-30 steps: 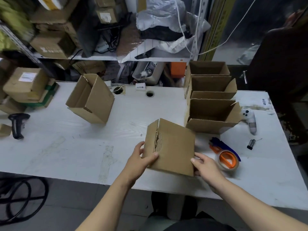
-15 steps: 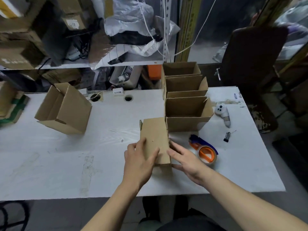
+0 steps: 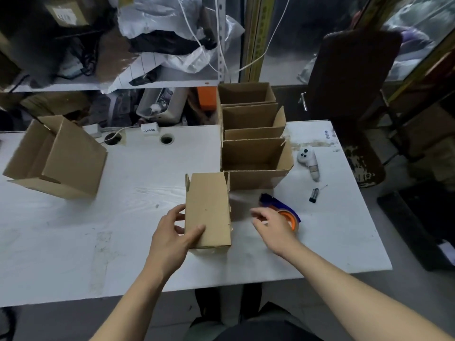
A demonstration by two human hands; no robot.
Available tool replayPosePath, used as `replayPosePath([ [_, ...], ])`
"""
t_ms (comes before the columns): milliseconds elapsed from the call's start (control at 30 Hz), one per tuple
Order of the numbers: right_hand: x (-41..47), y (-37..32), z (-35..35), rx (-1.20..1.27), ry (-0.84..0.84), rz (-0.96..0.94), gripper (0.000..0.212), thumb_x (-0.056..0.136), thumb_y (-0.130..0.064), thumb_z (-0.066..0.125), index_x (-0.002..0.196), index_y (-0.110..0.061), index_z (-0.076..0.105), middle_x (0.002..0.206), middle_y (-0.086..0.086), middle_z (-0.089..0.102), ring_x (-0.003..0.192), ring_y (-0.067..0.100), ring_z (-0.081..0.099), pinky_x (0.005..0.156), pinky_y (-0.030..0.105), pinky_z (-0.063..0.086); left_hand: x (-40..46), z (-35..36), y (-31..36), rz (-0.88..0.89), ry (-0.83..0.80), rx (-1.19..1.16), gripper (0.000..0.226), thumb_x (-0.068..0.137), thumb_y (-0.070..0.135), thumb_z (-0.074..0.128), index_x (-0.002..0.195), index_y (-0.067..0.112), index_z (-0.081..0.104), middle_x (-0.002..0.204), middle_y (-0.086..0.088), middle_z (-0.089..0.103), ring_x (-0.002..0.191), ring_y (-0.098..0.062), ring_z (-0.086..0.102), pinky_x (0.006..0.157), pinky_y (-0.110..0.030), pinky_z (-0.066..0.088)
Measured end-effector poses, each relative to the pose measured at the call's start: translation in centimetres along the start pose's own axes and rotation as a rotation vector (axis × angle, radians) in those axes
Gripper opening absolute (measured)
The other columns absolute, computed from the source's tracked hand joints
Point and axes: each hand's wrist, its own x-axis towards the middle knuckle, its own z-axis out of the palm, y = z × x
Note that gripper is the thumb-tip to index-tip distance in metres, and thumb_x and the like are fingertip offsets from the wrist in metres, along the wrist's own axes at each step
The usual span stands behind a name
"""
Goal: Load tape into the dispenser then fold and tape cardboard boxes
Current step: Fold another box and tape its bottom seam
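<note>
Head view
Box: a cardboard box [image 3: 208,209] stands on the white table [image 3: 123,217], near its front edge, closed side up, just in front of a row of open boxes.
Left hand: the left hand [image 3: 170,238] grasps the box at its near left corner, thumb on the top face, fingers curled against the left side.
Right hand: the right hand [image 3: 273,227] is off the box and holds nothing, fingers loosely bent and blurred, over the table between the box and the dispenser.
Dispenser: the tape dispenser [image 3: 280,207], blue with an orange roll, lies on the table right of the box, partly hidden by the right hand.
Open boxes: three open boxes [image 3: 253,153] stand in a row running to the back edge, the nearest touching the back right corner of the held box.
Left box: another open box [image 3: 56,158] lies tipped on its side at the table's left.
Small items: a white controller [image 3: 309,162] and a small black object [image 3: 314,194] lie right of the row.
</note>
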Motion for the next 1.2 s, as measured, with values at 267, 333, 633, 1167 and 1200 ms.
replayPosePath([
  [267, 4.6, 6.5, -2.7, -0.788, 0.119, -0.009, 0.073, 0.089, -0.020, 0.067, 0.155, -0.014, 0.036, 0.144, 0.004, 0.045, 0.129, 0.027, 0.039, 0.112, 0.036, 0.037, -0.3, 0.3, 0.2, -0.017, 0.005, -0.020, 0.064, 0.085, 0.044, 0.083, 0.142, 0.041, 0.053, 0.130, 0.013, 0.061, 0.094, -0.012, 0.067, 0.075, -0.026, 0.051],
  [333, 5.1, 7.0, -2.7, -0.803, 0.115, 0.054, 0.063, 0.092, -0.018, 0.064, 0.150, -0.015, 0.041, 0.138, 0.005, 0.053, 0.126, 0.028, 0.045, 0.106, 0.035, 0.039, -0.3, 0.3, 0.3, -0.022, 0.004, -0.027, 0.063, 0.085, 0.043, 0.083, 0.141, 0.041, 0.054, 0.129, 0.014, 0.061, 0.094, -0.011, 0.067, 0.076, -0.027, 0.052],
  [633, 3.8, 3.9, -3.7, -0.198, 0.078, 0.149, 0.043, 0.082, -0.032, 0.080, 0.099, -0.019, 0.043, 0.097, 0.008, 0.060, 0.083, 0.024, 0.062, 0.067, 0.037, 0.051, -0.2, -0.4, 1.5, -0.069, 0.008, 0.178, 0.080, 0.086, 0.046, 0.081, 0.154, 0.030, 0.042, 0.139, 0.005, 0.058, 0.110, -0.014, 0.065, 0.088, -0.034, 0.056],
  [1167, -2.8, -3.3, -7.4, -0.232, 0.209, -0.733, 0.085, 0.078, -0.029, 0.090, 0.151, -0.027, 0.045, 0.135, 0.000, 0.042, 0.120, 0.007, 0.043, 0.086, 0.014, 0.050, -2.2, 2.3, 12.2, -0.169, -0.317, -0.444, 0.037, 0.096, 0.048, 0.070, 0.102, 0.012, 0.077, 0.099, -0.005, 0.081, 0.102, -0.022, 0.077, 0.094, -0.040, 0.058],
  [1200, -2.6, -3.2, -7.4, -0.282, 0.229, -0.766, 0.084, 0.079, -0.032, 0.087, 0.151, -0.025, 0.044, 0.135, 0.004, 0.043, 0.122, 0.010, 0.042, 0.086, 0.016, 0.050, -2.0, 2.4, 12.0, -0.182, -0.298, -0.443, 0.033, 0.095, 0.045, 0.072, 0.097, 0.013, 0.075, 0.098, -0.006, 0.081, 0.101, -0.023, 0.077, 0.093, -0.040, 0.059],
])
